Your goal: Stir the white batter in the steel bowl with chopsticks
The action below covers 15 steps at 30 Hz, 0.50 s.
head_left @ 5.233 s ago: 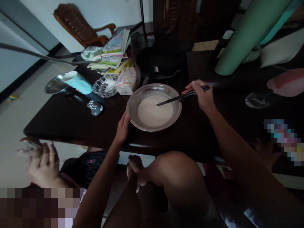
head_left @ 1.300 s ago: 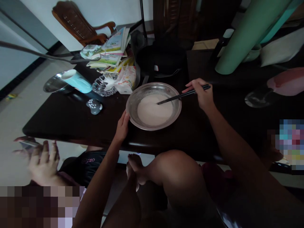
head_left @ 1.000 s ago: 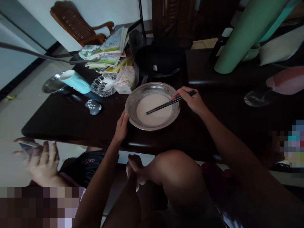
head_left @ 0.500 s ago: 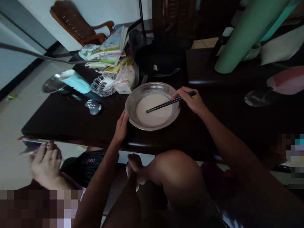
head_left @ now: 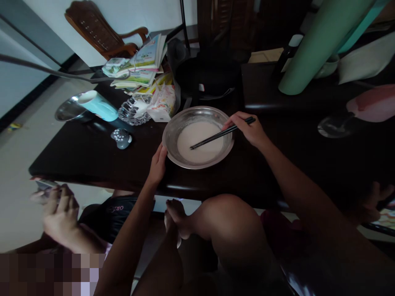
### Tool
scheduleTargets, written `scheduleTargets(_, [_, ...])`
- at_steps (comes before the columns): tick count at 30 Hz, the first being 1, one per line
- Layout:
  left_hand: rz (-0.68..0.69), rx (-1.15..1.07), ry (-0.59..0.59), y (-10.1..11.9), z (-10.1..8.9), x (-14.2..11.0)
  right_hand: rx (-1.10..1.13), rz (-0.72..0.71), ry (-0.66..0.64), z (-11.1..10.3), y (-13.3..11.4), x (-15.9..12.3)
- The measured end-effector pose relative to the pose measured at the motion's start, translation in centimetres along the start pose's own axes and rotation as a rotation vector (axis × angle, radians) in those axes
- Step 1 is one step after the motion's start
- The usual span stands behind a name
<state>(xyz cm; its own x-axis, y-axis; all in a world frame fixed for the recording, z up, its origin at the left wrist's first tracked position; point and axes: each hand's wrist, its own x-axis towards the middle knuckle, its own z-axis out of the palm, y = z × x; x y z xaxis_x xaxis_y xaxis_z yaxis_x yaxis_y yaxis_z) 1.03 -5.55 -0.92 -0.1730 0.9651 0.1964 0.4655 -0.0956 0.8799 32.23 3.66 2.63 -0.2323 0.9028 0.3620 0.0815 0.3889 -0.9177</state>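
One metal bowl [head_left: 174, 135] right there in front of you, one pool of pale liquid [head_left: 200, 131] inside, two black chopsticks [head_left: 216, 135] slanting across it! The bowl is wide, round and shiny, with whitish smears up its inner wall; the liquid looks smooth and milky. It sits on the dark table [head_left: 89, 164], near your edge, right between your two hands. Your left hand [head_left: 158, 165] has the bowl's left side, fingers nearly closed on the rim and partly hidden by it. Your right hand [head_left: 247, 128], over on the right rim, is closed round the chopsticks in a pinch, tips down at the liquid; whether they dip under, you can't tell from here.

Moving outward: one floral packet [head_left: 163, 100] just behind the bowl, one glass dish [head_left: 132, 116] beside it, then one light-blue cup [head_left: 98, 106] and a second, smaller steel bowl [head_left: 66, 112]. One grey paw-print object [head_left: 122, 139] sits nearer you. One pile of booklets [head_left: 145, 61] stands further back, next to one black bag [head_left: 206, 78]. Out right, one green cylinder [head_left: 321, 45] and one white-capped bottle [head_left: 286, 55]. Two other people's hands show: one at your left [head_left: 61, 216], one at the far right [head_left: 372, 205].
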Motion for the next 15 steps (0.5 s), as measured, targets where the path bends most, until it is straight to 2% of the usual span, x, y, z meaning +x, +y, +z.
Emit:
scheduleTargets(2, [0.004, -0.006, -0.006, 0.0, 0.0, 0.0, -0.040, -0.025, 0.018, -0.1, 0.0, 0.0])
scheduleTargets(8, [-0.001, -0.012, -0.007, 0.0, 0.0, 0.0, 0.032, -0.019, 0.258, -2.5, 1.1, 0.9])
scheduleTargets(10, [0.008, -0.016, -0.008, 0.1, 0.0, 0.0, 0.038, -0.017, 0.223, -2.2, 1.0, 0.8])
scheduleTargets(15, [0.017, 0.004, -0.006, 0.3, 0.0, 0.0, -0.061, -0.085, -0.026, 0.0, 0.3, -0.1])
